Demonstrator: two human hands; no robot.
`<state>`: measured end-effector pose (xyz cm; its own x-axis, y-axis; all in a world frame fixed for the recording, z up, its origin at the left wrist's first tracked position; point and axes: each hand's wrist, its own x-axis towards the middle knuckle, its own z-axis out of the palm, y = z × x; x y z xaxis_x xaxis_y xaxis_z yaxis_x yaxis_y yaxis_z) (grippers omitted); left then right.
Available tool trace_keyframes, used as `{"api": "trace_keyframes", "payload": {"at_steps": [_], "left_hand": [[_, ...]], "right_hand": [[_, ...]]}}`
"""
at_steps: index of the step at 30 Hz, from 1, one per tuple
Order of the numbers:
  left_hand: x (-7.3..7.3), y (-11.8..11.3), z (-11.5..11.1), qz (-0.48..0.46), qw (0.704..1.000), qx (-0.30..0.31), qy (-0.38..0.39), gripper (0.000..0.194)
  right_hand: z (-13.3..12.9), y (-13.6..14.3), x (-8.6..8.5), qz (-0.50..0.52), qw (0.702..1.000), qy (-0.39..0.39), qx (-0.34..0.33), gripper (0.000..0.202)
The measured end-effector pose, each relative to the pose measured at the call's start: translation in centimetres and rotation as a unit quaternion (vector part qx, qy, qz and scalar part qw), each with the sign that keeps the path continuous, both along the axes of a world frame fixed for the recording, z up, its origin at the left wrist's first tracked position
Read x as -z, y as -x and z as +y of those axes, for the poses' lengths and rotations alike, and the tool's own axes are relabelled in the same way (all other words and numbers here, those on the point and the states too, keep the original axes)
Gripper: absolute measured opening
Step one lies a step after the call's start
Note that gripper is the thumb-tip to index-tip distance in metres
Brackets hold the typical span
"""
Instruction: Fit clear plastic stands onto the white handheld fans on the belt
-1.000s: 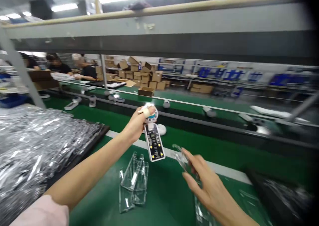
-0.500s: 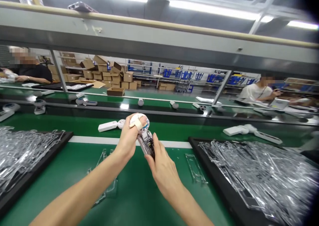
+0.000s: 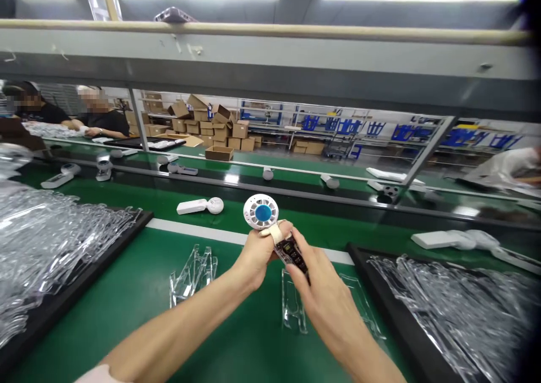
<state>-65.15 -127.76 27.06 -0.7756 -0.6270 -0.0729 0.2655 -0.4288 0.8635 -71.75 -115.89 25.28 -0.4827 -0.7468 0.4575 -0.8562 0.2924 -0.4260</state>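
A small handheld fan (image 3: 261,212) with a white round head and blue centre is held up in front of me, tilted, over the green mat. My left hand (image 3: 257,256) grips it at the neck just below the head; a pale band is on its thumb. Around the fan's handle, where dark circuitry (image 3: 291,250) shows, my right hand (image 3: 316,270) is closed. Below the hands a clear plastic frame piece (image 3: 291,304) lies on the mat. Other clear pieces (image 3: 192,276) lie to the left, and one more clear piece (image 3: 363,301) is partly behind my right forearm.
Black trays heaped with clear plastic pieces stand at left (image 3: 80,242) and right (image 3: 460,304). A white fan (image 3: 200,205) lies beyond my hands, and more white fans (image 3: 459,239) at right. A shelf beam (image 3: 270,62) crosses overhead. Co-workers (image 3: 105,118) sit at far left.
My view has swung right-to-left, so things sit farther right. The fan's head has turned, its blue centre now facing me, and my left thumb has moved from the head to the neck.
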Motion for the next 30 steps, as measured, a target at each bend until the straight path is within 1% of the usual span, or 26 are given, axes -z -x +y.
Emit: {"api": "trace_keyframes", "payload": {"at_steps": [1, 3, 5, 6, 8, 10, 12, 14, 17, 20, 22, 23, 25, 27, 28, 29, 30], "left_hand": [[-0.1, 0.0, 0.5, 0.012, 0.999, -0.03, 0.004, 0.042], [-0.5, 0.1, 1.6, 0.038, 0.997, -0.073, 0.014, 0.041], [-0.7, 0.4, 2.8, 0.05, 0.995, -0.088, 0.016, 0.041], [-0.7, 0.5, 3.3, 0.046, 0.995, -0.088, 0.008, 0.041], [-0.4, 0.8, 4.0, 0.026, 0.996, -0.089, -0.021, 0.042], [0.0, 0.9, 4.5, 0.007, 0.995, -0.093, -0.034, 0.042], [0.3, 0.9, 4.9, 0.001, 0.996, -0.092, -0.012, 0.041], [0.5, 0.6, 5.3, 0.002, 0.996, -0.085, 0.028, 0.039], [0.5, 0.4, 5.6, 0.007, 0.995, -0.078, 0.066, 0.036], [0.7, 1.5, 4.8, 0.004, 0.993, -0.095, 0.065, 0.038], [1.0, 3.4, 3.8, -0.023, 0.994, -0.09, 0.063, 0.042], [1.2, 4.6, 3.2, -0.05, 0.992, -0.075, 0.085, 0.044], [1.5, 7.3, 1.9, -0.117, 0.977, -0.031, 0.175, 0.046], [1.7, 9.8, 0.2, -0.181, 0.944, -0.005, 0.277, 0.047], [1.7, 10.7, -1.0, -0.207, 0.927, -0.007, 0.312, 0.048], [1.7, 11.3, -2.4, -0.223, 0.917, -0.022, 0.331, 0.049], [1.6, 11.5, -4.2, -0.239, 0.902, -0.05, 0.355, 0.052]], "right_hand": [[-0.3, 0.2, -0.2, -0.059, 0.998, 0.031, 0.007, 0.045], [-0.8, 1.0, -0.6, -0.145, 0.983, 0.095, 0.053, 0.048], [-1.0, 2.0, -0.7, -0.17, 0.972, 0.125, 0.107, 0.055], [-0.9, 2.4, -0.8, -0.16, 0.972, 0.123, 0.124, 0.056], [-0.5, 2.9, -0.9, -0.107, 0.978, 0.108, 0.142, 0.055], [0.2, 3.1, -0.9, -0.051, 0.984, 0.09, 0.143, 0.052], [0.9, 3.0, -0.9, -0.029, 0.987, 0.087, 0.13, 0.05], [1.4, 2.7, -0.8, -0.027, 0.987, 0.107, 0.116, 0.049], [1.5, 2.7, -0.5, -0.009, 0.984, 0.132, 0.12, 0.047], [0.7, 3.4, -0.2, -0.022, 0.985, 0.109, 0.13, 0.05], [0.0, 4.3, -0.1, -0.067, 0.983, 0.066, 0.159, 0.055], [-0.4, 4.9, 0.0, -0.098, 0.978, 0.039, 0.178, 0.057], [-1.2, 6.3, 0.2, -0.16, 0.964, -0.012, 0.211, 0.062], [-2.1, 8.1, 0.5, -0.201, 0.951, -0.049, 0.23, 0.065], [-2.6, 9.0, 0.6, -0.213, 0.946, -0.062, 0.238, 0.065], [-3.1, 9.9, 0.8, -0.221, 0.941, -0.073, 0.245, 0.065], [-3.7, 10.8, 1.0, -0.229, 0.936, -0.086, 0.254, 0.064]]}}
